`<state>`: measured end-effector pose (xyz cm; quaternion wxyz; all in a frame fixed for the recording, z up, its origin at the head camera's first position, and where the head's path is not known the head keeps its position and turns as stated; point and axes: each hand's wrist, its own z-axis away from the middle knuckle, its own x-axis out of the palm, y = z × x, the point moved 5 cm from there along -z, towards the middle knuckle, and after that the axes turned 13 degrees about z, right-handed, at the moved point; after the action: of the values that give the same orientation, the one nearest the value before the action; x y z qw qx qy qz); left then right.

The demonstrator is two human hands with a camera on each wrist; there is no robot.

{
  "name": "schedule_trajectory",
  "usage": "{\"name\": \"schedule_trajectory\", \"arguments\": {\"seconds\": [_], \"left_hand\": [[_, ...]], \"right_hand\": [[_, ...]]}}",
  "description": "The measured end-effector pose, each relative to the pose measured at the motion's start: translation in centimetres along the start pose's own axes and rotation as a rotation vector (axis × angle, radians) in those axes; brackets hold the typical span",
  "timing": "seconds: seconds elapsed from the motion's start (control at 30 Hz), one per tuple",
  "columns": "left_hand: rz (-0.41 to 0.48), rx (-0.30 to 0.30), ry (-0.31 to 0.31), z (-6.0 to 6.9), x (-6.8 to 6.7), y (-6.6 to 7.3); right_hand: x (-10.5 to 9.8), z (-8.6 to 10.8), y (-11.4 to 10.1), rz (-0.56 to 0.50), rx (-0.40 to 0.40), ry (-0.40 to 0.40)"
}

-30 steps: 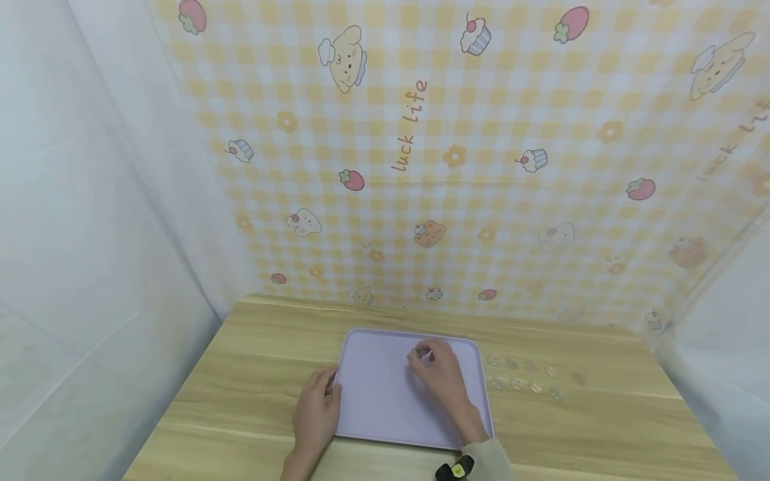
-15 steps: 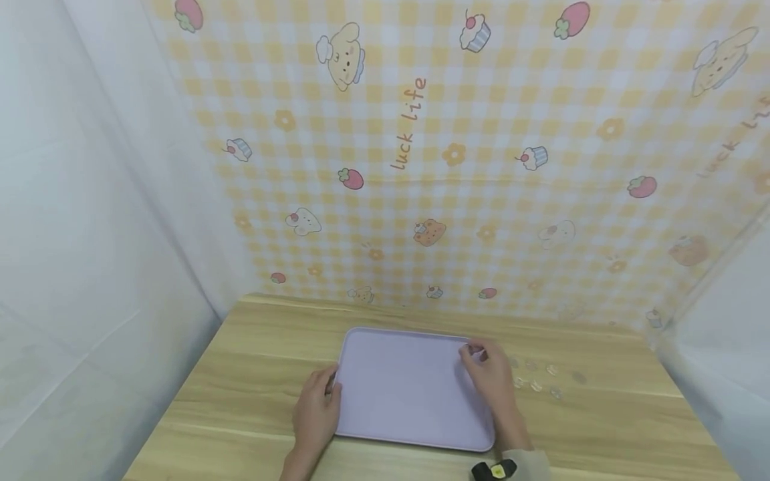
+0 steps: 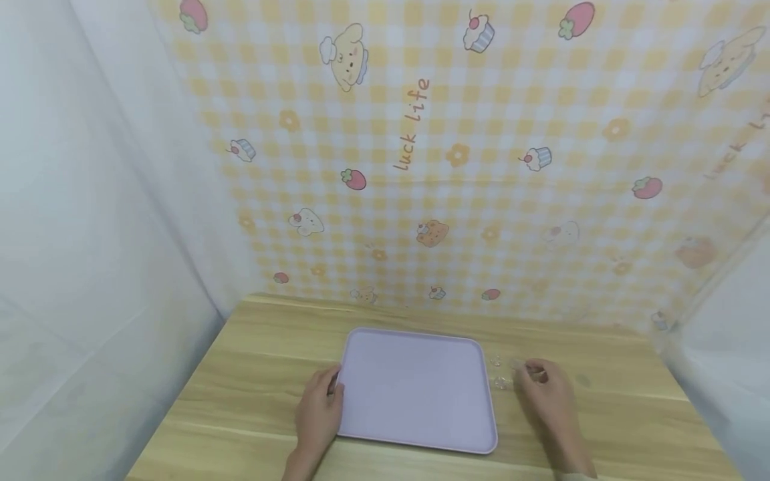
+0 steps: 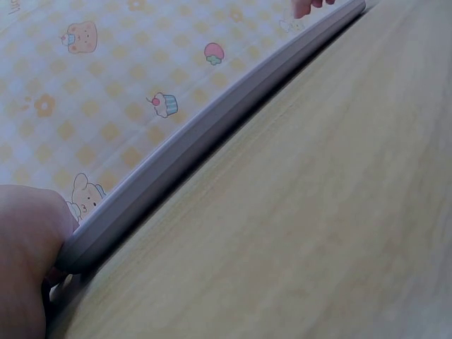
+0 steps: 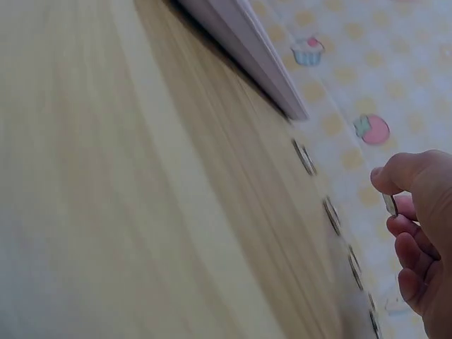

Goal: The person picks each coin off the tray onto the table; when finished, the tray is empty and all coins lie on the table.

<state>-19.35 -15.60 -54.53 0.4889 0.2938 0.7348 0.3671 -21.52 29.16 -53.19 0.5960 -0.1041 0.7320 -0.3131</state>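
Observation:
A shallow lilac tray (image 3: 415, 394) lies flat on the wooden table. My left hand (image 3: 319, 405) grips its left edge; in the left wrist view the thumb (image 4: 32, 226) lies against the rim and the other fingers are mostly hidden. To the right of the tray, my right hand (image 3: 550, 394) is raised above the table. Between its thumb and fingers it pinches a small clear disc (image 5: 390, 205), seen nearly edge-on in the right wrist view. More clear discs, such as this one (image 3: 500, 383), lie between the tray and that hand.
Several thin discs (image 5: 332, 215) sit in a line along the table beyond the tray corner in the right wrist view. A yellow checked cloth (image 3: 391, 200) hangs behind the table (image 3: 265, 347). White sheets (image 3: 90, 234) close off both sides.
My right hand has moved right, from over the tray, past its right edge, to above the discs. Discs beside the tray that it covered show again. The left hand stays on the tray.

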Motion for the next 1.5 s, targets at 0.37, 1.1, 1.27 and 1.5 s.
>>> {"name": "schedule_trajectory", "arguments": {"seconds": [0.37, 1.1, 1.27, 1.5], "left_hand": [[-0.008, 0.008, 0.001, 0.1, 0.1, 0.1], [-0.003, -0.004, -0.002, 0.2, -0.1, 0.1], [-0.004, -0.010, -0.011, 0.2, 0.1, -0.1], [-0.002, -0.004, -0.004, 0.1, 0.1, -0.2]], "right_hand": [[-3.0, 0.1, 6.0, 0.055, 0.075, -0.058], [-5.3, 0.5, 9.1, 0.239, -0.055, 0.030], [-5.1, 0.6, 9.3, 0.256, -0.066, 0.058], [-4.9, 0.7, 9.1, 0.227, -0.082, 0.126]]}}
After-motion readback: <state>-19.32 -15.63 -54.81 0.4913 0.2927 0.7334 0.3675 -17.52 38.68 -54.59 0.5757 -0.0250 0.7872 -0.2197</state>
